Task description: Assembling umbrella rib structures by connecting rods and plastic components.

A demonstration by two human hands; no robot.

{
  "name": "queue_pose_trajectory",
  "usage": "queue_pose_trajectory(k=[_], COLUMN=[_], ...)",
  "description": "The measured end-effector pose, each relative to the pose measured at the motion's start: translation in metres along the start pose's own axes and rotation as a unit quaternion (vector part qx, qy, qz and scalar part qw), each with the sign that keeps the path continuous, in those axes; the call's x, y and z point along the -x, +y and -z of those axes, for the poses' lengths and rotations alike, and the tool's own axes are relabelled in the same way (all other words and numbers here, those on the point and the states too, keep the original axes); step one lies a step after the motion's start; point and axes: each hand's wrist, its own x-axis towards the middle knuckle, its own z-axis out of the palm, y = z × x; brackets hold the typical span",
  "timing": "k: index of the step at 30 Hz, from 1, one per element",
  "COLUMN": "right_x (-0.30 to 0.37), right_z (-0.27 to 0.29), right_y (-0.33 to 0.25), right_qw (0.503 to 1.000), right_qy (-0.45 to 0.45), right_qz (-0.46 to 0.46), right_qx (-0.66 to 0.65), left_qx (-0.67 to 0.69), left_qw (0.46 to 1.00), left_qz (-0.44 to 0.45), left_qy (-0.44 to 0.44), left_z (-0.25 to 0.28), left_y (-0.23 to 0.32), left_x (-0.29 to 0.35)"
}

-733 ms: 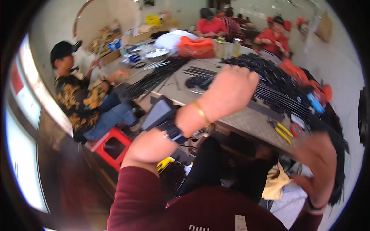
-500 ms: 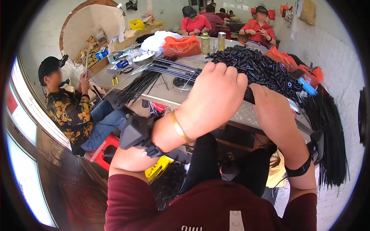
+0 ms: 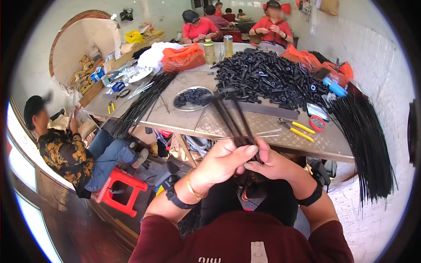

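Left hand closed on black rods, lower centre of frame, tips fanned upward; right hand just beside, fingers closed around their lower ends. Black parts pile upper centre, yellow-handled pliers right of centre, on table.

Slim black rods, upper ends splayed

A small hand-assembly workshop
Black parts heaped on the counter, pliers near its front edge, co-workers beyond its far edge.
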Motion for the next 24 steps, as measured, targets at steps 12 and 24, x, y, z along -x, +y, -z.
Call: queue_pose_trajectory(k=[12,24], right_x=[0.041,0.061], right_z=[0.084,0.084], right_y=[-0.025,0.005], right_qw=[0.975,0.989], right_qy=[0.095,0.064], right_qz=[-0.131,0.075], right_qx=[0.150,-0.110], left_qx=[-0.101,0.100], left_qw=[0.984,0.946], left_qz=[0.147,0.295], left_qy=[-0.031,0.087], left_z=[-0.028,-0.010], left_y=[-0.141,-0.143], left_x=[-0.022,-0.030])
